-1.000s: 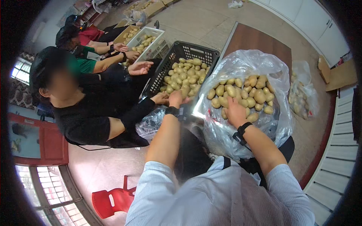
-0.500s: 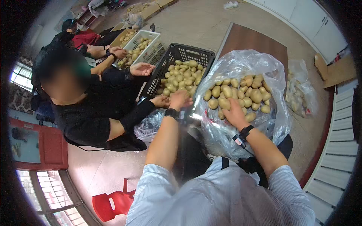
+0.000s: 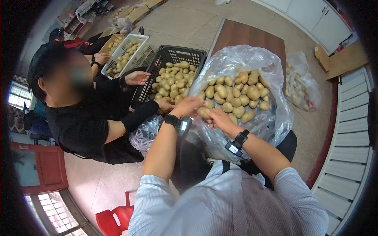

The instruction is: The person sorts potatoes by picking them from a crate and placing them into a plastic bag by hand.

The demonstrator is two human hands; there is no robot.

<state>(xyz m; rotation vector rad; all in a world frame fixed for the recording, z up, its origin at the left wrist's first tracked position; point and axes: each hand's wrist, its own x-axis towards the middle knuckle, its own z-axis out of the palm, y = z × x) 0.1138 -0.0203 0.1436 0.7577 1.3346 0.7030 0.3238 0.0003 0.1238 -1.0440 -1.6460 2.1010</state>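
Note:
My right hand [image 3: 221,120] is closed on a brown-green oval kiwifruit [image 3: 203,113] at the near left edge of the clear plastic bag [image 3: 271,122]. Close beside that fruit is my left hand [image 3: 189,106], its fingers stretched toward it and parted; I see nothing held in it. Many more kiwifruit [image 3: 236,102] lie loose in the opened bag on a brown board. To the left of the bag stands a black crate [image 3: 157,63] heaped with similar fruit, just beyond my left hand.
A co-worker in black [image 3: 78,118] sits at my left, with both hands by the black crate. Behind it is a white crate [image 3: 141,41] of fruit. Another filled plastic bag [image 3: 301,84] lies on the floor at right. A red chair [image 3: 114,220] stands at lower left.
My right hand has moved left and toward me from the pile, bringing a kiwifruit. My left hand has come back from the black crate's edge to meet it. The view has shifted slightly.

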